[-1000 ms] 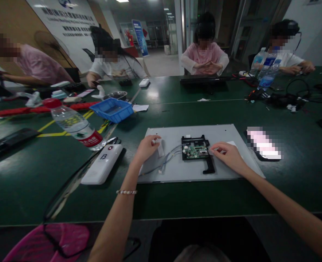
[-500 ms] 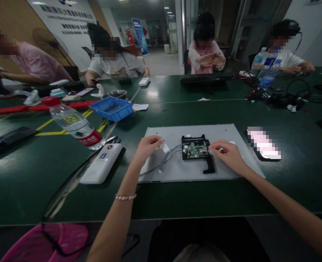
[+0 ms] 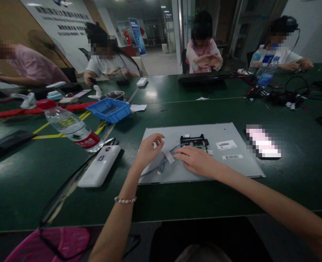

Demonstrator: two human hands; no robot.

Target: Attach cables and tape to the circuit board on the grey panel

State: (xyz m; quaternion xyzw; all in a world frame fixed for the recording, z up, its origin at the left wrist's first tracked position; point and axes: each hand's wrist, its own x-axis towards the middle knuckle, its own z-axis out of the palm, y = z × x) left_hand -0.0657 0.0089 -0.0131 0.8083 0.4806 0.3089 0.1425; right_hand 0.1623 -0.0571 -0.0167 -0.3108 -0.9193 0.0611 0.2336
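A grey display panel point(image 3: 240, 169) lies flat on the table, with two white labels on its right part. On it sits a black bracket point(image 3: 195, 139) with a green circuit board, mostly hidden under my right hand point(image 3: 199, 160). That hand reaches left with fingers stretched out, its fingertips at the right end of a white strip of tape point(image 3: 168, 156). The tape lies across grey cables point(image 3: 162, 166) running left from the board. My left hand point(image 3: 150, 147) hovers over the panel's left part, thumb and curled fingers apart, nothing visible between them.
Left of the panel lie a white power bank point(image 3: 99, 165) and a tilted water bottle point(image 3: 73, 127). A blue basket point(image 3: 110, 111) stands behind. To the right lies a phone point(image 3: 263, 142). Co-workers sit across the table point(image 3: 177, 203); a pink basket point(image 3: 51, 243) is below its edge.
My right hand has moved left from the board's right side, over the board to the tape. My left hand has let go of the tape, which now lies across the cables.
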